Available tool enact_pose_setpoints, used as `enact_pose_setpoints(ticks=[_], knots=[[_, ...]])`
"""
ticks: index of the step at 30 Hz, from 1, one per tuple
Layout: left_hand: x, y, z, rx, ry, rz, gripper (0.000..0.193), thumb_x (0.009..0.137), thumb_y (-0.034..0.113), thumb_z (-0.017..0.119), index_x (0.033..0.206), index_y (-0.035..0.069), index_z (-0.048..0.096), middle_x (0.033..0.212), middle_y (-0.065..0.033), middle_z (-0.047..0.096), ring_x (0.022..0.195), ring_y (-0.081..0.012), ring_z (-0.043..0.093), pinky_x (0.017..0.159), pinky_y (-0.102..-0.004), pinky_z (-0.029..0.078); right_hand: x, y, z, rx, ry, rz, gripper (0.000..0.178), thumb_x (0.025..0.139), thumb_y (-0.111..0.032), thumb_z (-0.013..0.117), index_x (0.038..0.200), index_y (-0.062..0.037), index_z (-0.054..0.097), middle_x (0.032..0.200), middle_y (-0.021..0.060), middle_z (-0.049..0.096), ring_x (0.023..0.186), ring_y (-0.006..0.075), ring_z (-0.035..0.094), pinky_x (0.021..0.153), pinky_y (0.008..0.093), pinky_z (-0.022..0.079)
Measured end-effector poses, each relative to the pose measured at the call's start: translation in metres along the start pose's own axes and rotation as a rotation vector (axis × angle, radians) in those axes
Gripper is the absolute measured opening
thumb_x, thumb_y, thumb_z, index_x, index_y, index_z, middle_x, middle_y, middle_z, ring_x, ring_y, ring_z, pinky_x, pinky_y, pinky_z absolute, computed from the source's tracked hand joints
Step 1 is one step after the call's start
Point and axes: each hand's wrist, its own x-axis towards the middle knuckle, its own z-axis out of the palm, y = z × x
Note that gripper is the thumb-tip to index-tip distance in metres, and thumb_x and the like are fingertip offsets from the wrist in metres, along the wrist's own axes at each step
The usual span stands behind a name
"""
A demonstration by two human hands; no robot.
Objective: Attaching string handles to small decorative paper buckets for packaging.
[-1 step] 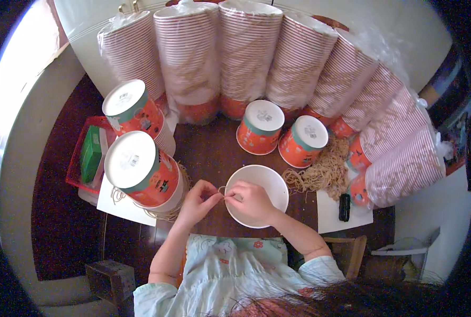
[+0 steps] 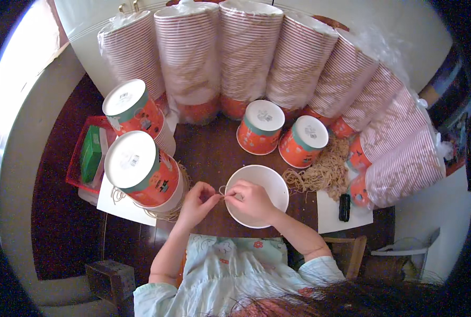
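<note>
A paper bucket [image 2: 271,186] stands mouth up in front of me, its white inside showing. At its left rim I pinch a thin beige cord [image 2: 222,189] between the fingertips of both hands, and a small loop of it rises there. My left hand [image 2: 197,205] is closed on the cord just outside the rim. My right hand [image 2: 252,202] reaches over the bucket's mouth, thumb and fingers closed on the same cord. Whether the cord is fastened to the bucket I cannot tell, since my right hand hides that part.
Upside-down orange buckets stand at the left [image 2: 131,161] and beyond the bucket [image 2: 264,121]. Tall wrapped bucket stacks [image 2: 248,53] curve round the far and right sides. A heap of beige cords [image 2: 325,171] and a black object [image 2: 344,207] lie right; a red basket [image 2: 72,171] sits left.
My fingertips have moved only slightly, and the small cord loop between them stands out a little more. Everything else stays in place.
</note>
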Motion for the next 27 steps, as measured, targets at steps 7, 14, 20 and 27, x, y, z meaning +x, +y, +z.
enact_pose_setpoints(ticks=[7,14,20,27], knots=[[-0.016,-0.003,0.012,0.233,0.104,0.083,0.012,0.069,0.01,0.065,0.079,0.004,0.062,0.071,-0.0075,0.055,0.064,-0.0152,0.055,0.055,-0.0258,0.044,0.002,0.008,0.004,0.171,-0.048,0.08,0.01,0.069,-0.014,0.064,0.073,-0.0054,0.061,0.07,0.0037,0.056,0.056,0.0137,0.052,0.051,0.0257,0.041],[-0.014,-0.004,0.014,0.485,0.215,0.328,0.013,0.065,0.007,0.064,0.078,0.006,0.062,0.066,-0.0073,0.055,0.059,-0.0213,0.054,0.053,-0.0295,0.044,0.004,0.006,0.001,0.174,-0.127,0.129,0.013,0.071,-0.02,0.061,0.071,-0.0074,0.06,0.074,0.0049,0.057,0.067,0.0209,0.057,0.06,0.0316,0.046],[-0.011,-0.004,0.013,0.57,0.304,0.468,0.013,0.065,0.004,0.062,0.078,0.005,0.061,0.072,-0.0082,0.059,0.062,-0.0233,0.057,0.055,-0.031,0.046,0.004,0.005,0.001,0.165,-0.141,0.126,0.012,0.07,-0.019,0.062,0.072,-0.0076,0.06,0.074,0.0061,0.057,0.068,0.022,0.057,0.062,0.0324,0.046],[-0.011,-0.012,0.016,0.188,0.199,0.274,0.011,0.068,0.002,0.06,0.079,0.002,0.06,0.075,-0.0109,0.06,0.065,-0.0196,0.06,0.057,-0.0278,0.048,0.001,0.01,0.006,0.2,-0.031,0.005,0.01,0.069,-0.012,0.064,0.074,-0.0054,0.059,0.07,0.0019,0.054,0.053,0.0105,0.049,0.048,0.0236,0.039]])
